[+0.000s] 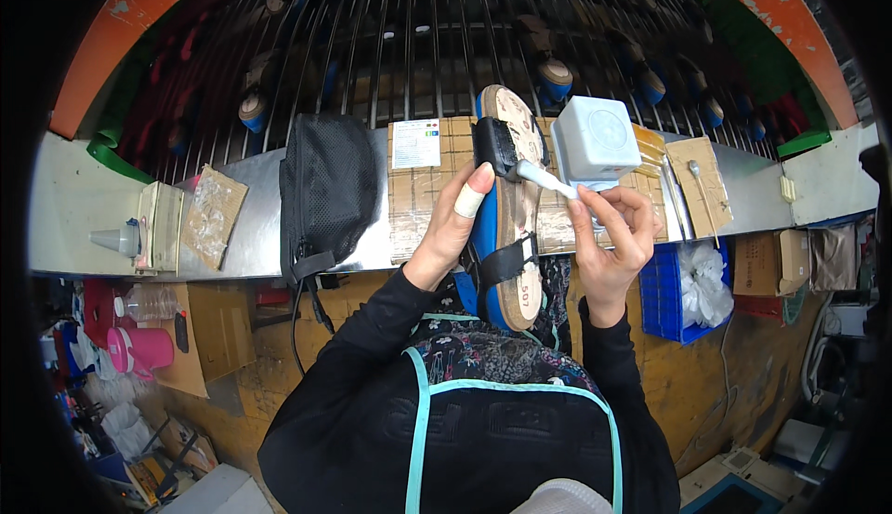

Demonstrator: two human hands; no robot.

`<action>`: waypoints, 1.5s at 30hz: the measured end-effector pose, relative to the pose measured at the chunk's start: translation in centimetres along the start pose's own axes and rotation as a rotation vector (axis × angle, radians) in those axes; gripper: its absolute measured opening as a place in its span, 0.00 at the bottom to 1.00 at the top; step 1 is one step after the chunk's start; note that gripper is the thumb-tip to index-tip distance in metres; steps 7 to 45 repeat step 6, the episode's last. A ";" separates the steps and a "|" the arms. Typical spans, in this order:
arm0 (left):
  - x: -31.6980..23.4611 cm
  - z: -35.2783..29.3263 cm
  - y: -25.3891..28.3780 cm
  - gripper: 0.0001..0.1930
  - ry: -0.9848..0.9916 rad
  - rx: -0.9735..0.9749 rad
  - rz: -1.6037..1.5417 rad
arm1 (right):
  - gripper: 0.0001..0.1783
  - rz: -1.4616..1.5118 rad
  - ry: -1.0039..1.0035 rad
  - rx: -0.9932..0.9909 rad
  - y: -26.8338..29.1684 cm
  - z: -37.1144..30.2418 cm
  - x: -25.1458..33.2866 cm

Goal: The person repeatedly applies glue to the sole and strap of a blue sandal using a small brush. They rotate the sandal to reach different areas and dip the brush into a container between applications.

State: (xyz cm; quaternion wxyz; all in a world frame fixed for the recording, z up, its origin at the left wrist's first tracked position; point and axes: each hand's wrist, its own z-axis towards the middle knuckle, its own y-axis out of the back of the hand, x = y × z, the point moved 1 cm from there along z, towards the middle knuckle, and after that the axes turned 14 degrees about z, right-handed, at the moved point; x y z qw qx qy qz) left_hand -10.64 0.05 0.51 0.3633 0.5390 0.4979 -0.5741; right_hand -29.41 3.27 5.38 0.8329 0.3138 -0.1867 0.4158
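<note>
A sandal (pixel 510 221) with black straps, a tan cork footbed and a blue sole is held upright on its length over the bench edge. My left hand (pixel 451 226) grips it along its left side, with white tape round the thumb. Between the thumb and fingers of my right hand (pixel 613 235) is a slim white applicator (pixel 545 178) with a thick, rounded pale end. That end touches or hovers at the inner edge of the upper strap; I cannot tell which. Close behind my right hand stands a white square-sided container (pixel 599 138).
A rack of metal bars (pixel 409 59) carrying several sandals lies beyond the bench. A black mesh bag (pixel 330 193) is left of my hands. At right, a cotton-tipped stick (pixel 704 193) rests on cardboard. Below the bench hangs a blue crate (pixel 671 296) holding white plastic.
</note>
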 end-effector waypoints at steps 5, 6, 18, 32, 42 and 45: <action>-0.3 0.4 0.7 0.37 0.001 0.017 0.031 | 0.14 0.099 -0.010 0.062 0.2 -0.3 -0.6; -0.3 0.3 0.7 0.37 0.001 0.002 0.017 | 0.14 0.098 -0.029 0.089 0.4 -0.5 -0.7; -0.3 0.3 0.7 0.37 0.001 0.002 0.017 | 0.14 0.098 -0.029 0.089 0.4 -0.5 -0.7; -0.3 0.3 0.7 0.37 0.001 0.002 0.017 | 0.14 0.098 -0.029 0.089 0.4 -0.5 -0.7; -0.3 0.3 0.7 0.37 0.001 0.002 0.017 | 0.14 0.098 -0.029 0.089 0.4 -0.5 -0.7; -0.3 0.3 0.7 0.37 0.001 0.002 0.017 | 0.14 0.098 -0.029 0.089 0.4 -0.5 -0.7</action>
